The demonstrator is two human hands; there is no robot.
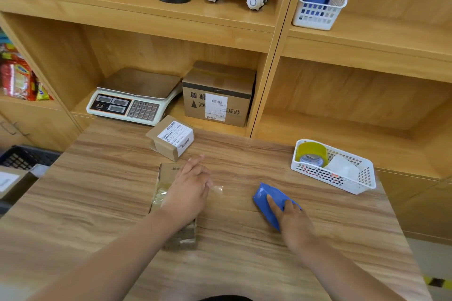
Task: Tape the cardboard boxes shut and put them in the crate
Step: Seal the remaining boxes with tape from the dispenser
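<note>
Left grip (pixel 189 188) presses box (pixel 168 172) — right grip (pixel 292 217) holds dispenser (pixel 265 199).

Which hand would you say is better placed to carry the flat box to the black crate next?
Probably left: the left hand rests on the flat box, with the black crate on that side; the right hand holds the blue dispenser.

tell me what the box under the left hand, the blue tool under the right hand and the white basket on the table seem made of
Box: brown cardboard, matte, with glossy clear tape wrinkling over it. Blue tool: probably hard plastic; smooth, evenly coloured, slight sheen. White basket: moulded plastic by the look, with a regular lattice of holes in its walls.
</note>
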